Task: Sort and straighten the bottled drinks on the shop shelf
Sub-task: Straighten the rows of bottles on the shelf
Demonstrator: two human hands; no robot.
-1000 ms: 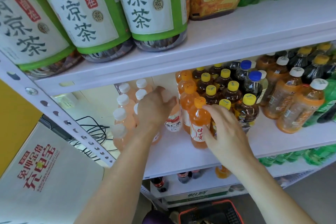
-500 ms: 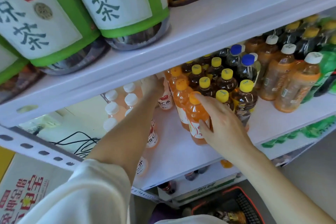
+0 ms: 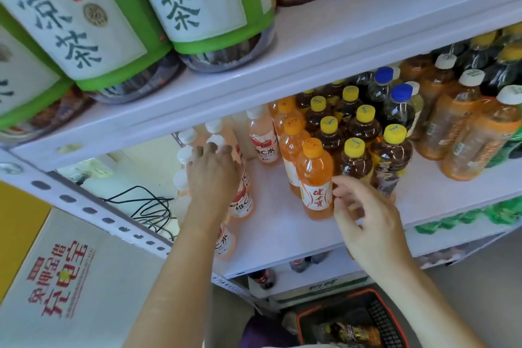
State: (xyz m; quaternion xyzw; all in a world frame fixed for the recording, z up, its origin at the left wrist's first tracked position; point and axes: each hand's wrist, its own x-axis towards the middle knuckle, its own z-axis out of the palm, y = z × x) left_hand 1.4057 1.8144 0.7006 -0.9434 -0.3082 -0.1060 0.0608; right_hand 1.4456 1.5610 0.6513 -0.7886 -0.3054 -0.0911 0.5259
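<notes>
On the white middle shelf [image 3: 271, 232] a group of pink white-capped bottles [image 3: 240, 200] stands at the left. My left hand [image 3: 211, 175] lies over them, its fingertips touching the caps. One more pink bottle [image 3: 261, 138] stands alone further back. To its right runs a row of orange bottles; the front one [image 3: 315, 178] stands upright. My right hand [image 3: 364, 220] hovers just right of it with loosely bent fingers, holding nothing. Dark tea bottles with yellow caps [image 3: 391, 155] fill the space behind that hand.
Blue-capped bottles [image 3: 398, 104] and amber white-capped bottles [image 3: 480, 135] stand further right. Large green-labelled tea bottles [image 3: 203, 3] sit on the shelf above. Black cables [image 3: 147, 206] hang at the left, a white box [image 3: 62, 277] below them. A basket [image 3: 367, 322] sits on the floor.
My left hand set a pink bottle at the back of the shelf and came forward onto the pink group. My right hand let go of the front orange bottle and drew back slightly.
</notes>
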